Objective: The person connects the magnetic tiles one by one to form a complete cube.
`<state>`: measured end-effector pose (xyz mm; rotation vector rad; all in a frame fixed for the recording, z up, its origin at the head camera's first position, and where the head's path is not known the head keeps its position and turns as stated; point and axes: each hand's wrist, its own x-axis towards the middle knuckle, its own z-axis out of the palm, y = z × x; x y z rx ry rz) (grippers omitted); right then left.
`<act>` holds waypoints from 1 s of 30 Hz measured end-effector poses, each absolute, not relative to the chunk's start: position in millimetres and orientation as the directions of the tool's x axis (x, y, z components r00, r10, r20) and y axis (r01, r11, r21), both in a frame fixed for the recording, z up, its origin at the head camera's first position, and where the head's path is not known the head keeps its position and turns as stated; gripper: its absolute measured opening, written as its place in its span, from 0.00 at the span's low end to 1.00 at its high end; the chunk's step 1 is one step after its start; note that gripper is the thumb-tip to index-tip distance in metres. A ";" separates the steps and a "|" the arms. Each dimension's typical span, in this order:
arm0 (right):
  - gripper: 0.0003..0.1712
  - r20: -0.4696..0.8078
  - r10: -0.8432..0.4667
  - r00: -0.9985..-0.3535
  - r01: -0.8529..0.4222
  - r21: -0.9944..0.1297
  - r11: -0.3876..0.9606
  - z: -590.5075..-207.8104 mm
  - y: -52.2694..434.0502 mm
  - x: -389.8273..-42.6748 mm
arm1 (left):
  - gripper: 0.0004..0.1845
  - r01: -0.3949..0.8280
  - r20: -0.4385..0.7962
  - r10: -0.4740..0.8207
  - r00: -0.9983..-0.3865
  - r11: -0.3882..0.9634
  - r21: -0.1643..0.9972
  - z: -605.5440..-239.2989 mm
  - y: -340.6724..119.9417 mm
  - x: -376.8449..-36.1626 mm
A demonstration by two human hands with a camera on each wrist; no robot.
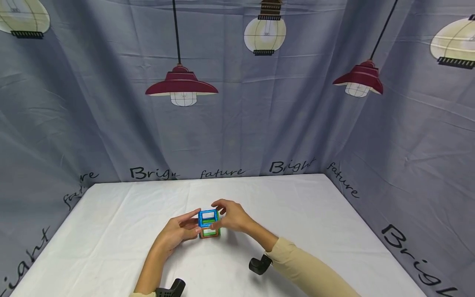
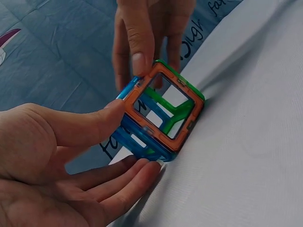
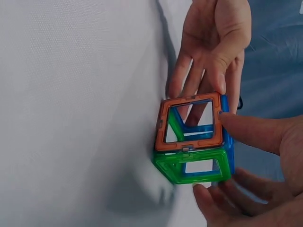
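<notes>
A small cube of magnetic tiles [image 1: 201, 219] stands on the white table, held between both hands. In the right wrist view its front is an orange square tile [image 3: 203, 143], with a green tile [image 3: 194, 157] at one side and blue on the other. The tiles are open frames, so their inner edges show through. My left hand [image 1: 174, 234] grips the cube from the left, thumb at the orange tile's edge and fingers along the blue side. My right hand [image 1: 233, 217] holds it from the right, thumb on the upper front edge, fingertips at the green side and behind.
A white cloth [image 1: 122, 231] covers the table. Grey-blue curtains [image 1: 230, 123] printed with lamps and lettering hang behind it and at both sides. Each wrist wears a black camera mount, like the one [image 1: 259, 265] by the right sleeve.
</notes>
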<state>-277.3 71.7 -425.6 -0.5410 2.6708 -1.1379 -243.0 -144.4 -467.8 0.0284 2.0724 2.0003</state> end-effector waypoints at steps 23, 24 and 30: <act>0.34 -0.197 -0.333 -0.922 -0.034 -0.816 0.577 -433.2 96.7 -272.8 | 0.25 -0.222 -0.229 0.194 -0.954 0.057 0.973 -465.7 -131.0 -250.5; 0.34 -0.193 -0.329 -0.924 -0.035 -0.815 0.579 -433.5 98.8 -273.6 | 0.25 -0.223 -0.231 0.187 -0.955 0.067 0.973 -465.0 -127.6 -252.4; 0.35 -0.179 -0.320 -0.930 -0.042 -0.816 0.576 -434.5 106.9 -281.8 | 0.23 -0.221 -0.238 0.151 -0.960 0.119 0.968 -460.7 -112.4 -264.5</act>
